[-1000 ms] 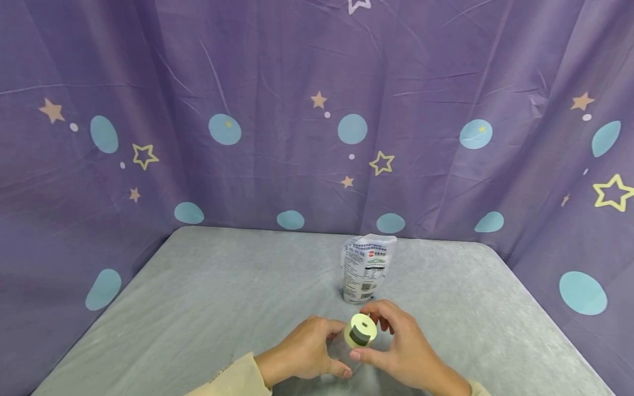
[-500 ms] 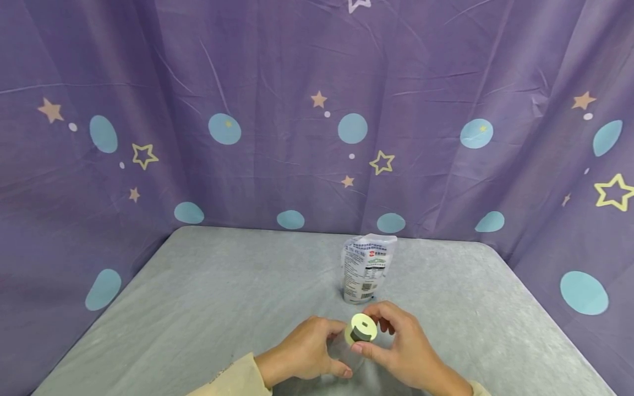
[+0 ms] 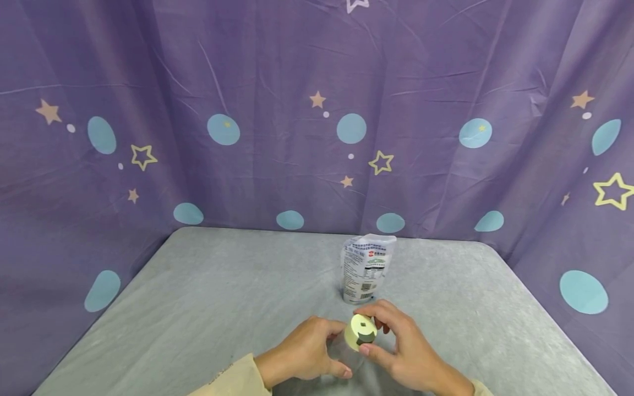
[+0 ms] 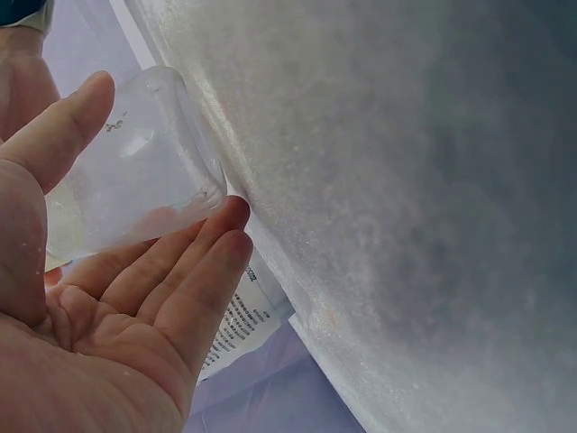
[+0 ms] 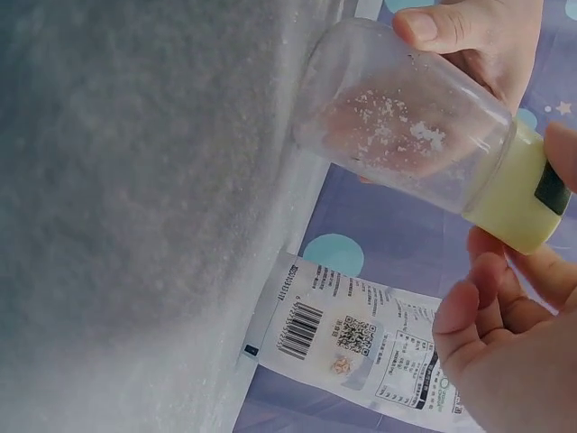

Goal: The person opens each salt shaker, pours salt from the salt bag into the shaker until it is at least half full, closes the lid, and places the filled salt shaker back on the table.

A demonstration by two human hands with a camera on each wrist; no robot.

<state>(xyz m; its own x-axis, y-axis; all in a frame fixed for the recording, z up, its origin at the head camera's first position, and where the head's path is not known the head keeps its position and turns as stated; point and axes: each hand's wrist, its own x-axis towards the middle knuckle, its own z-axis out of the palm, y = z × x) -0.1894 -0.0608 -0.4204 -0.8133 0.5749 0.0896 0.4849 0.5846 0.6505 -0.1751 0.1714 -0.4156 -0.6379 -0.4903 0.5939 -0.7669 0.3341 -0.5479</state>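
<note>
A clear jar (image 5: 406, 117) with white grains clinging inside stands on the table, a pale yellow lid (image 3: 360, 329) with a dark green patch on its top end. My left hand (image 3: 308, 347) holds the jar's body, thumb on the near side and fingers on the far side. With thumb and fingertips, my right hand (image 3: 411, 349) grips the lid. In the left wrist view, the jar (image 4: 140, 171) lies between thumb and fingers. Just behind the hands a white printed pouch (image 3: 366, 269) stands upright, partly covered by my right hand in the right wrist view.
A grey cloth covers the table (image 3: 247, 286). Behind and at both sides hangs a purple curtain (image 3: 287, 66) with stars and blue dots. The pouch is the closest object beyond the jar.
My right hand's fingers have turned with the lid; its dark patch has shifted to the right, counterclockwise from above. My left hand and the pouch have stayed in place.
</note>
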